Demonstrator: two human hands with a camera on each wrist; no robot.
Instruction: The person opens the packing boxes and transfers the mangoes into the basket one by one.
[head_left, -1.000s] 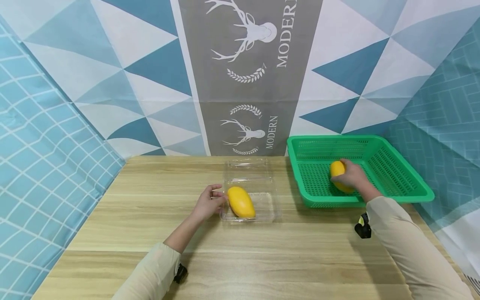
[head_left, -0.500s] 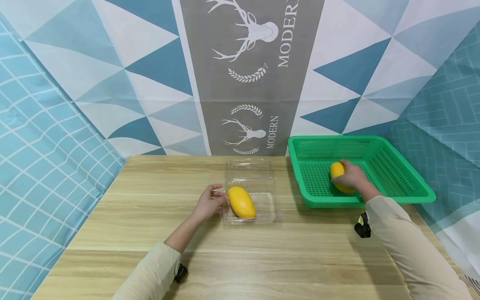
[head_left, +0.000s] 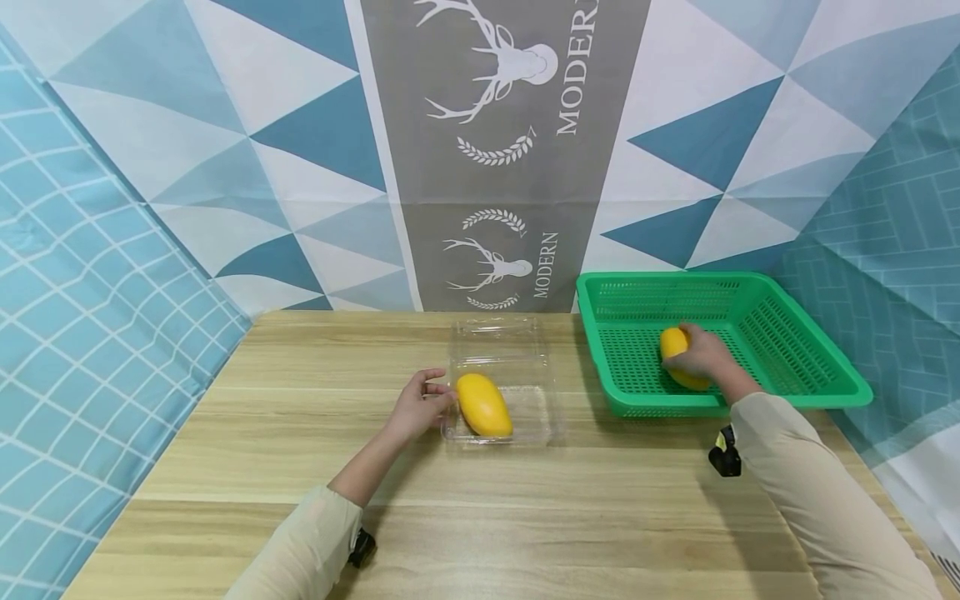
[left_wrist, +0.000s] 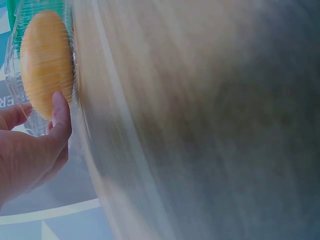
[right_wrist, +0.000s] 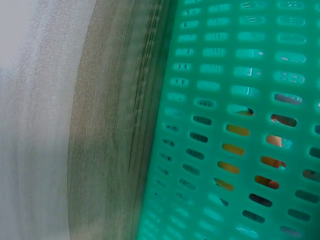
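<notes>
A yellow mango [head_left: 482,404] lies at the left side of an opened clear plastic container [head_left: 531,421], its lid folded back. My left hand [head_left: 417,407] rests at the container's left wall, fingers loosely bent and apart, fingertips right at the plastic. In the left wrist view, the thumb [left_wrist: 61,117] reaches up to the wall beside that mango. Inside the green basket [head_left: 810,398], my right hand [head_left: 703,350] grips a second mango [head_left: 674,340] from above. Through the basket's slots in the right wrist view, patches of this yellow mango [right_wrist: 233,149] show; most of it is hidden.
The wooden table [head_left: 480,517] carries both the container and the basket, which stands at the back right. A patterned cloth [head_left: 495,167] hangs behind the table, with blue cloths [head_left: 82,333] at the sides.
My right hand and the mango in it have sunk very slightly in the basket. The left hand stays at the container.
</notes>
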